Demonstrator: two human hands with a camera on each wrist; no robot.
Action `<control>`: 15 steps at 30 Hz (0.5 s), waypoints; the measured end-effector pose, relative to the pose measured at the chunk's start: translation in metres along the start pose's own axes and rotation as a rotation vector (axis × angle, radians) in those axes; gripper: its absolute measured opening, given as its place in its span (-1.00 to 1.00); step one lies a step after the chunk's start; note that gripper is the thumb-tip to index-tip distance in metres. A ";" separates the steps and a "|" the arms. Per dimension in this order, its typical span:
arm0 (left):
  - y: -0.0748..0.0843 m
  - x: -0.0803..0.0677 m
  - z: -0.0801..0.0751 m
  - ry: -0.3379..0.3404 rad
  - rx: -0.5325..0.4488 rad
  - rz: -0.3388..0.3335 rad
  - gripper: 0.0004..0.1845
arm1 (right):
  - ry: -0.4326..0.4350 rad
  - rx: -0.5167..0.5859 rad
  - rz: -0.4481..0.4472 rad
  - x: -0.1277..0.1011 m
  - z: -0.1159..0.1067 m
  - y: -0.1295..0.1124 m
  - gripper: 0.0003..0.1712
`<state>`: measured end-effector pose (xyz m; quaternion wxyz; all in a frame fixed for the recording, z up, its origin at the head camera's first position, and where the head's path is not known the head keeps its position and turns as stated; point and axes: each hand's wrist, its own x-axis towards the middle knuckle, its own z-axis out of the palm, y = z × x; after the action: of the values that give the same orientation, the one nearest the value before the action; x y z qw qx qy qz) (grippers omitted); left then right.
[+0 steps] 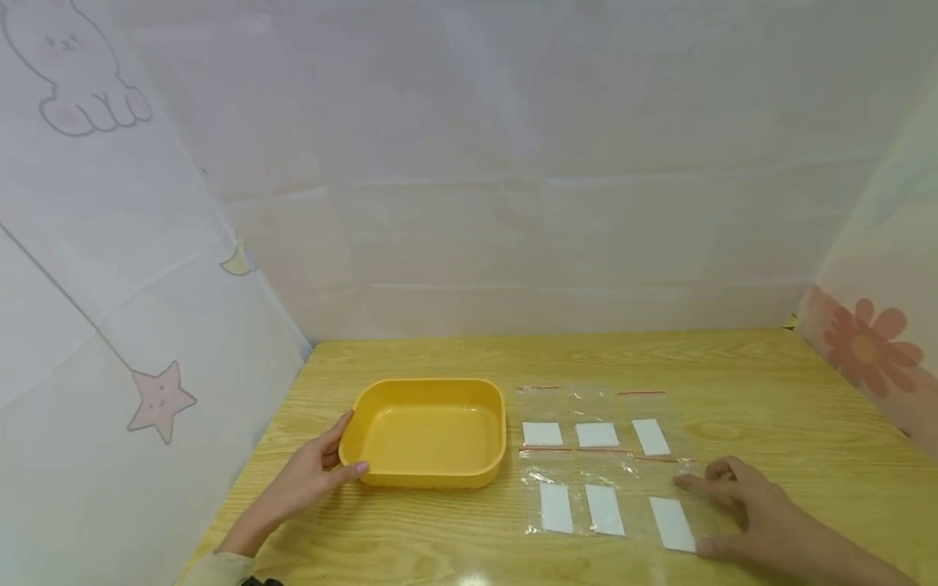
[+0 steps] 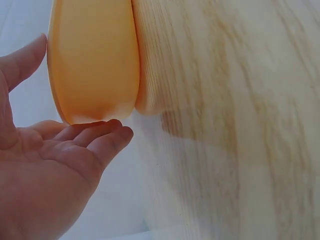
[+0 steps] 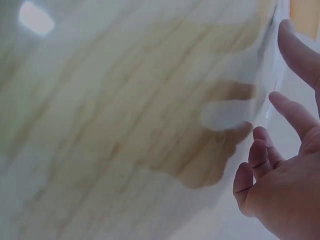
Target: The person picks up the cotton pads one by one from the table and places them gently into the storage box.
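A yellow plastic basin (image 1: 422, 480) stands on the table, left of the middle. My left hand (image 1: 311, 470) grips its left end, thumb at the front rim and fingers against the left side. The left wrist view shows that hand (image 2: 60, 150) with its fingertips at the basin's (image 2: 95, 65) end wall. Clear zip bags with white cards lie in two rows right of the basin. My right hand (image 1: 762, 521) is at the nearest right bag (image 1: 648, 480), thumb by its white card (image 1: 672, 523). Its fingers are spread apart in the right wrist view.
A wooden table (image 1: 410, 545) carries everything. Several other bags lie edge to edge, among them one with a white card (image 1: 542, 434) beside the basin. Pale wall sheets (image 1: 550, 203) enclose the back and both sides.
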<state>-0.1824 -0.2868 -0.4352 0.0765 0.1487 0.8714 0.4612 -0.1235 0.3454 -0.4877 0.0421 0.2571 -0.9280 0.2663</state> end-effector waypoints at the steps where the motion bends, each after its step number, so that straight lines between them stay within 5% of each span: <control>1: -0.002 0.000 -0.001 -0.013 -0.031 0.009 0.00 | 0.017 -0.010 -0.011 0.000 0.001 0.000 -0.15; 8: -0.006 0.000 -0.004 -0.074 -0.129 0.031 0.00 | 0.018 -0.022 -0.012 0.003 0.000 -0.001 -0.09; 15: -0.004 -0.002 -0.006 -0.084 -0.151 0.007 0.02 | 0.097 -0.058 -0.138 0.009 0.003 0.006 -0.02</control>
<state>-0.1832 -0.2940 -0.4352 0.1223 0.1648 0.8296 0.5192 -0.1337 0.3437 -0.4914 0.1125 0.3058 -0.9124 0.2478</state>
